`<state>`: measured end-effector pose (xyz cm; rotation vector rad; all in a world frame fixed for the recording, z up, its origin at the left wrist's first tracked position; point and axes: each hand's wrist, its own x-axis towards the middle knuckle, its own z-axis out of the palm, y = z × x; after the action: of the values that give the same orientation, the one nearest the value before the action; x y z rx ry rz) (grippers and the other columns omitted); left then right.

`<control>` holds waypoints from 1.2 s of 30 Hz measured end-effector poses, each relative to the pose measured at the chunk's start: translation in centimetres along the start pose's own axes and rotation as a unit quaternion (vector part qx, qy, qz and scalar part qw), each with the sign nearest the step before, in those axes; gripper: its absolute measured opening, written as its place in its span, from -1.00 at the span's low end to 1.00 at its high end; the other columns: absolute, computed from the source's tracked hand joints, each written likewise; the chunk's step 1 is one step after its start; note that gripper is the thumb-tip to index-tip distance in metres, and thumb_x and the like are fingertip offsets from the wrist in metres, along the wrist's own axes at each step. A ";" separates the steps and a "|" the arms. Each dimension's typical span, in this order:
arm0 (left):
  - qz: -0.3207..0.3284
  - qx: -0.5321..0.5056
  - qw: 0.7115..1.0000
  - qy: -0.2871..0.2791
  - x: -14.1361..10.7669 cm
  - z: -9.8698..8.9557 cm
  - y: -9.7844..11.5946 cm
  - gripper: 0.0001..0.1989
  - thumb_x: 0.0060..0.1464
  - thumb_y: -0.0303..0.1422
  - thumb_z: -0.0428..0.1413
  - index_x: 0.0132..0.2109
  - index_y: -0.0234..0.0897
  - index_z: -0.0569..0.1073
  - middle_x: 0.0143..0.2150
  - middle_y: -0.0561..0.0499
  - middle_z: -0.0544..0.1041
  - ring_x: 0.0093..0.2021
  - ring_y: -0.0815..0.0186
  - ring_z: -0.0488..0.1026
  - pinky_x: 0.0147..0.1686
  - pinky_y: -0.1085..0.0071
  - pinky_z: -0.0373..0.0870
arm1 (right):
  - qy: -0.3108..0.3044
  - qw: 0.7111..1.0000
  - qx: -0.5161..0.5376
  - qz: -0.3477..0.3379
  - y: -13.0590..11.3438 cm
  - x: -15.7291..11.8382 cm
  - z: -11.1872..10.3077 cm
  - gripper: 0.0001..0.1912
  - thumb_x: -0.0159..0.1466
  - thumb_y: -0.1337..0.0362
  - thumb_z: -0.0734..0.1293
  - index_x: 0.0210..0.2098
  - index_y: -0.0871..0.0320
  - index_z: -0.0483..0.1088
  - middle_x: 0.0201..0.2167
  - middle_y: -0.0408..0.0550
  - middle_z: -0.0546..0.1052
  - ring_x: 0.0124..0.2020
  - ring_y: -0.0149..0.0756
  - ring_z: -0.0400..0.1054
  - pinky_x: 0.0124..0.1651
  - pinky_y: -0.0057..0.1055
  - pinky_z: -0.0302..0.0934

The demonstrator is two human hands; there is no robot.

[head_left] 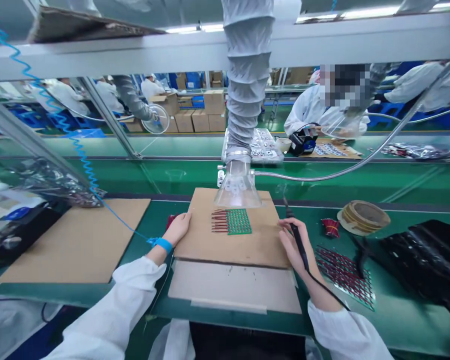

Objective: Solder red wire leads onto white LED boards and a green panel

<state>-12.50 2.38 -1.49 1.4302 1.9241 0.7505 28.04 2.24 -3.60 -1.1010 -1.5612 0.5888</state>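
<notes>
My left hand [178, 228], with a blue wrist strap [162, 244], grips the left edge of a brown cardboard sheet [210, 250]. On the sheet lies a green circuit board panel [240, 222], with several dark red wires [219, 221] sticking out from its left side. My right hand [296, 242] holds a soldering iron [299, 241], its tip pointing up and away from me. Fingers of that same hand are at the sheet's right edge. A bundle of red wires [171, 220] is partly hidden behind my left hand.
A clear fume hood [240, 187] on a grey duct hangs over the sheet's far edge. At right are a tape roll [363, 218], wired boards [347, 275] and a black bag-like object [423, 260]. Another cardboard sheet [78, 240] lies left. A co-worker [315, 107] sits across.
</notes>
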 end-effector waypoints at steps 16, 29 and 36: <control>-0.077 0.227 0.960 0.148 -2.4 -5.5 -2.3 -0.61 0.39 -0.06 0.18 0.02 -0.35 0.53 -0.01 -0.16 0.62 0.02 0.10 0.59 0.05 0.12 0.54 | -0.159 0.968 -0.137 -0.138 -2.2 -6.1 -0.1 -0.60 0.45 0.12 0.36 0.22 0.03 0.33 0.09 0.14 0.52 0.12 0.10 0.48 0.20 0.10 0.39; -0.036 0.154 0.982 0.105 0.3 -7.6 -4.5 -0.71 0.34 -0.13 0.19 -0.12 -0.30 0.61 -0.20 -0.07 0.65 -0.13 0.14 0.60 -0.04 0.23 0.54 | -0.262 0.948 -0.152 -0.102 -3.8 -5.7 4.8 -0.62 0.45 0.22 0.36 0.24 -0.05 0.32 0.07 0.09 0.52 0.07 0.13 0.46 0.09 0.15 0.44; -0.008 0.070 0.993 0.093 -0.2 -8.0 -4.2 -0.68 0.24 -0.10 0.19 -0.21 -0.27 0.65 -0.08 -0.12 0.73 0.02 0.04 0.61 0.01 0.27 0.47 | -0.230 0.953 -0.165 -0.110 -3.3 -6.2 4.8 -0.64 0.47 0.02 0.33 0.21 -0.10 0.40 0.06 0.10 0.55 0.01 0.17 0.47 -0.03 0.10 0.45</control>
<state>-21.08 0.45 0.53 1.4693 2.1657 0.7773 22.35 -3.87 -5.26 -1.0583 -2.2186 0.4615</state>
